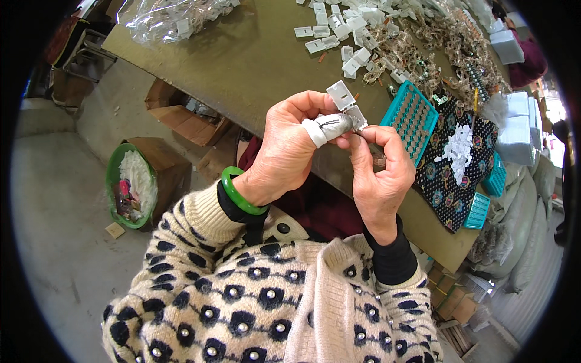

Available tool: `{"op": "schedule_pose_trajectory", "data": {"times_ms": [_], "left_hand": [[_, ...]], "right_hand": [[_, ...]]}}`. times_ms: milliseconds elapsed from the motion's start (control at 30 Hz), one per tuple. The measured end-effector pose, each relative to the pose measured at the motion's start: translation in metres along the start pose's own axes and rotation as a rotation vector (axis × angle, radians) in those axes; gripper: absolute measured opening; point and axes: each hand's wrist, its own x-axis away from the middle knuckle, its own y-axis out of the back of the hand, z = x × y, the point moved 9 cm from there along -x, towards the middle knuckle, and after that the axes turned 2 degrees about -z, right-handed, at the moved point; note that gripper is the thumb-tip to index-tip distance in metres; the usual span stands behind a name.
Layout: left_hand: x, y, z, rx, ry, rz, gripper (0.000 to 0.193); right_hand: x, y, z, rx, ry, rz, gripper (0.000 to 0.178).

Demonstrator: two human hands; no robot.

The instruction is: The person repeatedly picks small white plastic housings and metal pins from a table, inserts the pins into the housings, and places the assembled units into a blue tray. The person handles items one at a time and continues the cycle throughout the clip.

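My left hand grips a small white hinged plastic case, its two halves folded open above the table's near edge. A soiled white cloth cover wraps the left thumb, which presses against the lower half. The fingertips of my right hand are pinched together at that half's bottom edge. Behind them shows a bit of what looks like clear wire; the fingers hide most of it. What lies inside the case is too small to tell.
White cases and clear coiled wires are heaped at the table's far side. To the right are a teal tray of round parts and a dark patterned cloth bearing white pieces. A cardboard box and green basin stand left.
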Motion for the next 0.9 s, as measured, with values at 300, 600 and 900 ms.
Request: {"op": "schedule_pose_trajectory", "data": {"times_ms": [300, 600, 900], "left_hand": [[0.019, -0.02, -0.032, -0.678, -0.563, -0.055, 0.02], [0.008, -0.002, -0.009, -0.296, -0.196, -0.114, 0.022], [0.007, -0.002, 0.015, 0.062, 0.233, 0.043, 0.024]], "right_hand": [[0.005, 0.005, 0.021, 0.223, 0.403, -0.147, 0.018], [0.002, 0.005, 0.011, 0.176, 0.266, -0.094, 0.015], [0.003, -0.002, -0.019, -0.215, -0.18, 0.02, 0.011]]}}
